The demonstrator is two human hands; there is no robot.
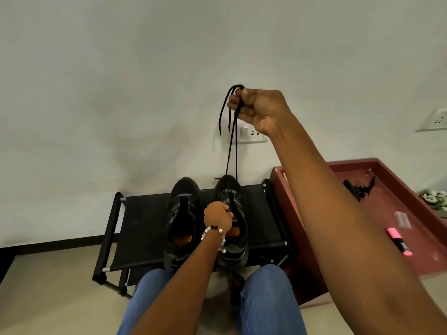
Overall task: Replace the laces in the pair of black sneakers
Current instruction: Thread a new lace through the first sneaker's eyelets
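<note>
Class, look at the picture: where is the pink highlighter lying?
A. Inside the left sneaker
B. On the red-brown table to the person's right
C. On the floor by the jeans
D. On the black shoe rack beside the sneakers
B: the pink highlighter lies on the red-brown table, apart from the black shoe rack that holds the sneakers.

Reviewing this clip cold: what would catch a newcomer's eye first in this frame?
First, the right hand raised high against the pale wall, gripping a black lace that runs taut down into the right sneaker. Below it, the left hand, with a beaded bracelet at the wrist, holds that sneaker beside its mate on a black rack. A pink highlighter lies on the maroon table to the right.
</note>
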